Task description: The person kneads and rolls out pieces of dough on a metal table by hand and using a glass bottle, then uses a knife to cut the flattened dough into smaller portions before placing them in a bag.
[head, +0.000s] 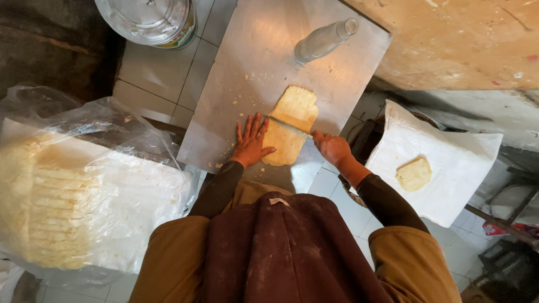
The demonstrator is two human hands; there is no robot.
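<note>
Head view, left hand [250, 143] fingers spread flat beside dough slab [291, 124], right hand [331, 147] fingers clamped on knife [287, 126] crossing it, metal sheet [252, 62] bare beyond.

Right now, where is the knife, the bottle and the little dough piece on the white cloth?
knife [289, 127], head view, on the middle of the blade lying across the dough.
bottle [323, 40], head view, on its clear body.
little dough piece [414, 174], head view, on its middle, on the white cloth [449, 151].
</note>
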